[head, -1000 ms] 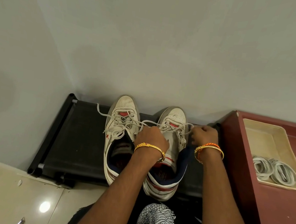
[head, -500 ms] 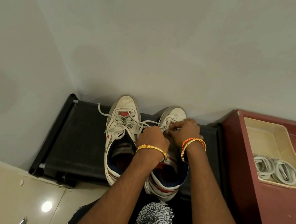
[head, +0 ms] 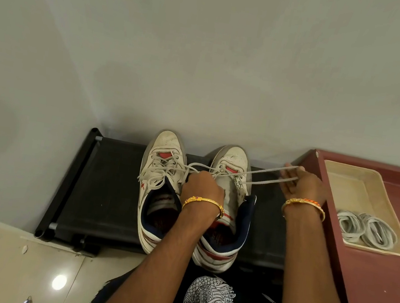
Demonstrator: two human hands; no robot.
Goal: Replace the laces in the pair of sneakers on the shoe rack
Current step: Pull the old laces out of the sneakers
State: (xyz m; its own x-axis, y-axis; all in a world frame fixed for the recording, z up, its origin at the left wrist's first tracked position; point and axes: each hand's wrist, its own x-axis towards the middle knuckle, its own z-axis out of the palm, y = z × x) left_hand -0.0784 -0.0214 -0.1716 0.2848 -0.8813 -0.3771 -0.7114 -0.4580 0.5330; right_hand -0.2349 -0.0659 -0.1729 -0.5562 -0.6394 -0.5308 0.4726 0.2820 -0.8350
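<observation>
Two sneakers [head: 159, 189] side by side on black rack [head: 110, 189], toes to wall. Left hand [head: 202, 186] curled on right sneaker's [head: 232, 171] laces, fingers hidden. Right hand [head: 301, 184] pulled out rightward, lace [head: 260, 174] stretched taut across its fingers; grip hard to make out. Beside rack, maroon cabinet [head: 369, 280] with tray [head: 359, 190] of coiled laces [head: 366, 229].

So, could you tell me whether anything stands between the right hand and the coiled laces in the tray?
Nothing visible does. The right hand pulls the old lace out to the right, beside the tray. The coiled new laces lie uncovered at the tray's near end.
</observation>
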